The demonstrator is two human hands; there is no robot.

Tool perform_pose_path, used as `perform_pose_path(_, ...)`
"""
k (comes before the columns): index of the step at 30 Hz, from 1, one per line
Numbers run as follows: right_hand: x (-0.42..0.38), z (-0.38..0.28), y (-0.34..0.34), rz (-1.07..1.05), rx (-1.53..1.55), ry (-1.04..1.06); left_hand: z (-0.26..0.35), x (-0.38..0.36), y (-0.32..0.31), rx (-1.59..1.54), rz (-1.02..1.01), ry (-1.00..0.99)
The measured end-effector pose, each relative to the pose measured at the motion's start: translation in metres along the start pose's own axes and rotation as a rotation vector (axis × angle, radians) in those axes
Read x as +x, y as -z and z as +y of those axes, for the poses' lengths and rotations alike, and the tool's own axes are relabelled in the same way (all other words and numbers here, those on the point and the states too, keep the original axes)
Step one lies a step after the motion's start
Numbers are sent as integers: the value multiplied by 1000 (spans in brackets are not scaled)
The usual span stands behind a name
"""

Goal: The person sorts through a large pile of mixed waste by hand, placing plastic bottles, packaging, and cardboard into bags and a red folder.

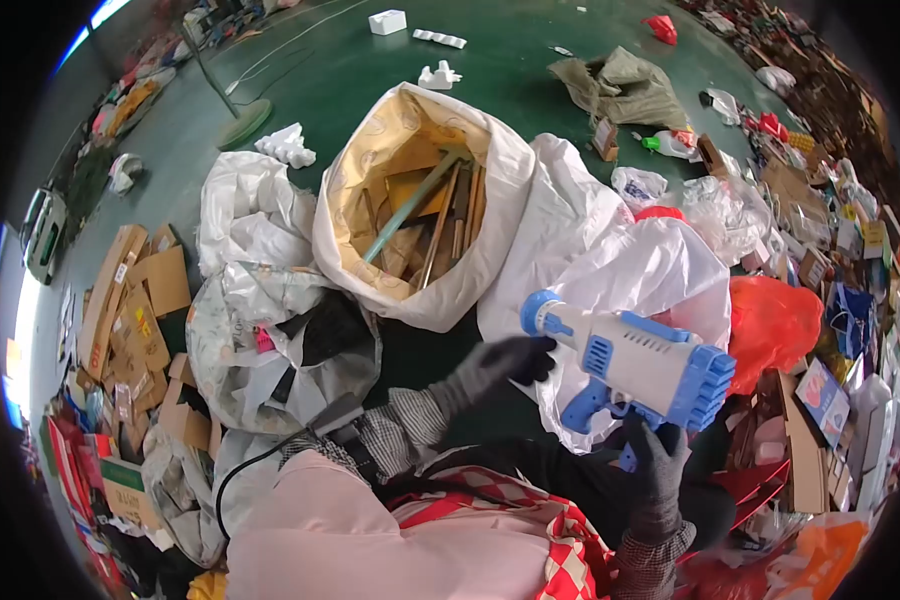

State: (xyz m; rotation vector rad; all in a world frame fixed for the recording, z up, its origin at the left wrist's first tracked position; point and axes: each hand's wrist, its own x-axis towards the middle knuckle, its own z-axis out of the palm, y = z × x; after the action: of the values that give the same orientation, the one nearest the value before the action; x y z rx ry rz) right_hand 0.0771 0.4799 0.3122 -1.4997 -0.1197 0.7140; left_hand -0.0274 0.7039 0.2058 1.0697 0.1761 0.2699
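At lower right, the right hand (658,468) clasps a bubble gun (632,362), which slipping could drop; the left hand's (510,362) closure is unclear.

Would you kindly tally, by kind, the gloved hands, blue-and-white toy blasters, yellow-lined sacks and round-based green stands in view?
Gloved hands: 2 (left hand, right hand)
Blue-and-white toy blaster: 1
Yellow-lined sack: 1
Round-based green stand: 1
Total: 5
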Motion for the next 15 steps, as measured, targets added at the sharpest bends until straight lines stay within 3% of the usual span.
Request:
perform_pose_path(1,3,-3,0,25,23,55,-3,-2,41,119,168,-78)
perform_pose_path(2,6,-10,5,29,-31,76,3,-18,124,470,736,-114)
perform_pose_path(3,5,-21,15,50,-80,107,-14,-34,176,638,938,-354)
perform_pose_path(4,2,-25,21,78,-124,133,2,-55,195,824,1031,-374)
perform_pose_path(5,-2,-28,24,107,-169,159,-4,-85,240,1013,1068,-240)
perform_pose_path(7,-11,-32,20,110,-104,190,-20,-151,287,1263,1103,346)
perform_pose_path(9,-22,-36,15,37,-64,207,-43,-207,280,1336,844,866)
perform_pose_path(11,-26,-19,28,78,-454,512,-70,-245,230,1573,551,1099)
perform_pose_path(13,-27,-21,36,32,-757,743,-105,-280,194,1831,518,1082)
perform_pose_path(15,-27,-23,39,74,-1060,1024,-128,-303,188,1859,469,1128)
